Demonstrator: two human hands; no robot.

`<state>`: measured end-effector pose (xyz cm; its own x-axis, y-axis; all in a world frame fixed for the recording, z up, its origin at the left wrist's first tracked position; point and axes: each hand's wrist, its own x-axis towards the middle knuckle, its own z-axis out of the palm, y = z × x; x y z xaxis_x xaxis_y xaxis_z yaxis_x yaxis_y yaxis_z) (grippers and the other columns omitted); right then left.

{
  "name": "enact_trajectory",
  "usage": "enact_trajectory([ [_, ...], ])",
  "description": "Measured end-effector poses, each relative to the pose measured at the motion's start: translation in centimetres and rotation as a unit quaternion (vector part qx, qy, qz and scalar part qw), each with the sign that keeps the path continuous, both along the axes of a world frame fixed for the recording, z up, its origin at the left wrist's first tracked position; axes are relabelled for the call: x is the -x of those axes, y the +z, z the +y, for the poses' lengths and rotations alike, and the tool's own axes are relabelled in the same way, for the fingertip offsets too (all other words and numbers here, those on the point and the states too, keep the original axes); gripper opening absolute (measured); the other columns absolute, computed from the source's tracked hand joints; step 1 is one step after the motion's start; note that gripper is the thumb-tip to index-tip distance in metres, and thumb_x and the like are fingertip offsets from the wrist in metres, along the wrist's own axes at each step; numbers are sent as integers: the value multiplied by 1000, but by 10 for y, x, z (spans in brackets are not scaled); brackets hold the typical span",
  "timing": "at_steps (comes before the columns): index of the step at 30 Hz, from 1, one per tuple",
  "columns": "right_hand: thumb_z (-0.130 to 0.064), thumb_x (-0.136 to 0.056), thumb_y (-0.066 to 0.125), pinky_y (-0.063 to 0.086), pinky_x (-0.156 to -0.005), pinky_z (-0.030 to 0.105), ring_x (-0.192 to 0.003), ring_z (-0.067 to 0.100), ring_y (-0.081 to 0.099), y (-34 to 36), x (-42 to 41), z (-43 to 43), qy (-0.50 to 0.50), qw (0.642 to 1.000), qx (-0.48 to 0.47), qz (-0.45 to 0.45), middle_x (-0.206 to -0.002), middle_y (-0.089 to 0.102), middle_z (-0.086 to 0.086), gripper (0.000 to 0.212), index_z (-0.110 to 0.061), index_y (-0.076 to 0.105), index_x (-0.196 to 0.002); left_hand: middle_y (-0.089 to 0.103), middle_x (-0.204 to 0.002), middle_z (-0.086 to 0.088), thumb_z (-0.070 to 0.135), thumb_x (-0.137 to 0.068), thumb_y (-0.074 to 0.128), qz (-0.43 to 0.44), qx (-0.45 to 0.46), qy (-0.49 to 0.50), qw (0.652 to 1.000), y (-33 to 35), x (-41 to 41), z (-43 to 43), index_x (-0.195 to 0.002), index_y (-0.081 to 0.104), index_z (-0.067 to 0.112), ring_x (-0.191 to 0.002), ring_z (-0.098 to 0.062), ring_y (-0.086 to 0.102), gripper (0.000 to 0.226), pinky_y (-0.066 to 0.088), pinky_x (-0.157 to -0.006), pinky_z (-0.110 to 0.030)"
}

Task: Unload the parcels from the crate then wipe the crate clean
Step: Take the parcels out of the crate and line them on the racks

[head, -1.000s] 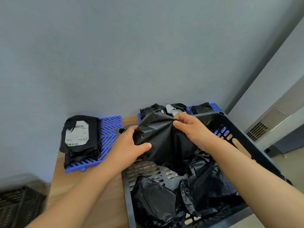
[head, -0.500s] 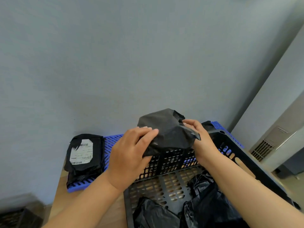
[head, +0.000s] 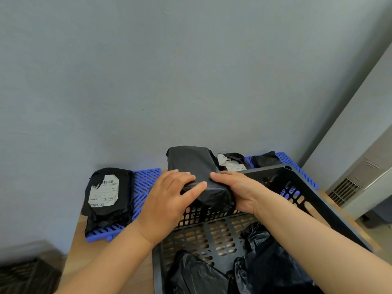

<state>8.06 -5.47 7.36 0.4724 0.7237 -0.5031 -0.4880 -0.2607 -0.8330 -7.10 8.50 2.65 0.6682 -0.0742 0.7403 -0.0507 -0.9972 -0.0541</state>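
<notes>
Evidently the unloading is underway: the fingers [head: 182,173] of the left hand [head: 169,200] are curling over the near left corner of a black parcel [head: 194,164], thumb pressing its side; the thumb of the right hand [head: 238,193] is lying along the top while the palm is cupping the right end, its other fingers hidden beneath; both hands are thus gripping the one parcel, holding it over the far wall of the black crate [head: 314,211]; whether its far end is touching anything I cannot tell; a labelled parcel [head: 108,196] is lying on a blue mat [head: 146,183] to the left, other parcels [head: 232,163] on a second blue mat [head: 286,158] behind; black bags [head: 197,274] are lying in the crate, so wiping is not yet due; next, I judge, the parcel is needing to clear the rim and be set down behind, both hands then letting go.
</notes>
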Motion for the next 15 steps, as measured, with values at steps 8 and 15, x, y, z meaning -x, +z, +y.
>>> enact_trajectory([
  [8,-5,-83,68,56,-64,31,-85,24,70,-7,-55,-23,-61,996,-42,-57,-104,68,12,35,-9,55,-115,32,-143,14,60,-79,46,132,283,50,949,8,-36,-34,-141,36,29,-134,-3,24,71,19,-108,-27],
  [15,-2,-84,68,55,-68,27,-88,16,70,-18,-139,-80,-67,990,-73,-97,-104,69,3,56,-6,44,-134,37,-141,9,39,-92,52,102,650,65,750,11,-140,-97,-143,28,32,-121,-2,42,57,36,-101,-28],
])
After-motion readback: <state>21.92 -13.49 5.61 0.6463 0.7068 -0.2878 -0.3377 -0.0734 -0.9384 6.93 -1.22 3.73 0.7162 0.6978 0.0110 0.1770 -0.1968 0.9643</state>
